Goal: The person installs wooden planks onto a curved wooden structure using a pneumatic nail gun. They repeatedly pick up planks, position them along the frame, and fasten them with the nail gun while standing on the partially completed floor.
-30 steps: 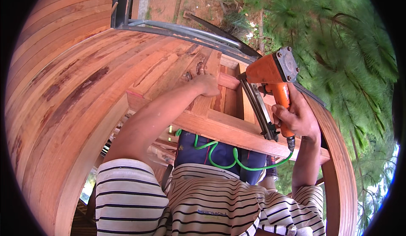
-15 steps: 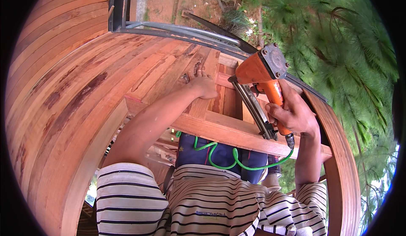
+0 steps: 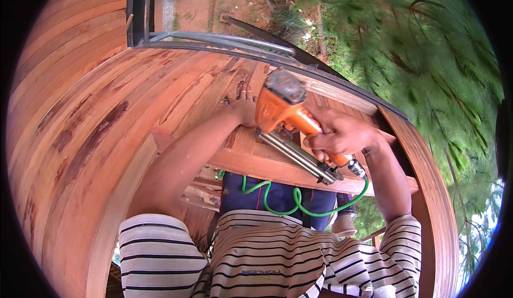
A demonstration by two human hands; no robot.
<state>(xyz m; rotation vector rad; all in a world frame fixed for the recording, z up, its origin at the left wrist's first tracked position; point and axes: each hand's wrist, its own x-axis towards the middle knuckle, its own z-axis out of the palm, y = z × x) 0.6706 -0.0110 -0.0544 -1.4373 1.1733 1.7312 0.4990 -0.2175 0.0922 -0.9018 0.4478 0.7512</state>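
My right hand is wrapped round the handle of an orange pneumatic nail gun. Its dark cap points up and away from me, and its metal magazine slants down toward my lap. My left hand lies flat, fingers stretched out, on the reddish wooden boards. The nail gun's body stands right beside this hand and covers part of it. Whether the gun's nose touches the wood I cannot tell. A coiled green air hose runs from the handle's end across my lap.
A wooden crosspiece spans in front of my lap. Black metal framing and a grey pipe border the boards' far side. Plank walling rises at the left, a wooden upright at the right. Pine branches and bare soil lie beyond.
My right hand has brought the nail gun leftward, from over the open framing to beside my left hand, and tilted it. My left hand stays on the boards.
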